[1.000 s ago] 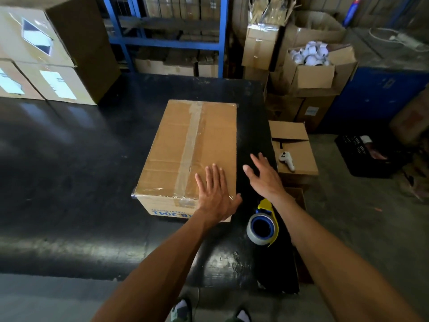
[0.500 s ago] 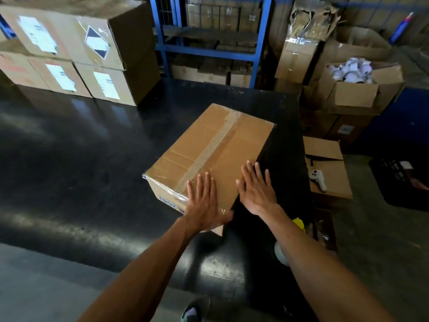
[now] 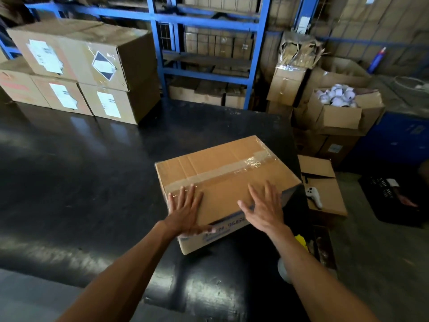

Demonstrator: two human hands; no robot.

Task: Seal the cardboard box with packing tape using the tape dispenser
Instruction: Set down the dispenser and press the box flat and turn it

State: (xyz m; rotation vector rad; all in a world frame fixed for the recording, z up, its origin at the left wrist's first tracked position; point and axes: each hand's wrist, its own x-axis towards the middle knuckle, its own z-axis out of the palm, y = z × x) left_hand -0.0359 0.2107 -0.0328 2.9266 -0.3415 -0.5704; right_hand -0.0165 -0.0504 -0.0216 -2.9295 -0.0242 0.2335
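Observation:
A closed cardboard box (image 3: 222,173) lies on the black table (image 3: 92,182), turned at an angle, with a strip of clear tape along its top seam. My left hand (image 3: 185,210) lies flat on the box's near left corner, fingers spread. My right hand (image 3: 262,205) lies flat on the near right part of the top, fingers spread too. The tape dispenser (image 3: 300,241) sits at the table's right edge, mostly hidden behind my right forearm; only a bit of yellow and the pale tape roll (image 3: 282,268) show.
Stacked labelled cartons (image 3: 76,73) stand at the table's back left. Blue shelving (image 3: 209,54) rises behind. Right of the table stand a small carton with a white controller (image 3: 314,196), an open box of white rolls (image 3: 336,105) and a black crate (image 3: 394,201).
The box has been turned clockwise on the table under both hands. My right hand moved from off the box onto its top. The view has shifted up and left.

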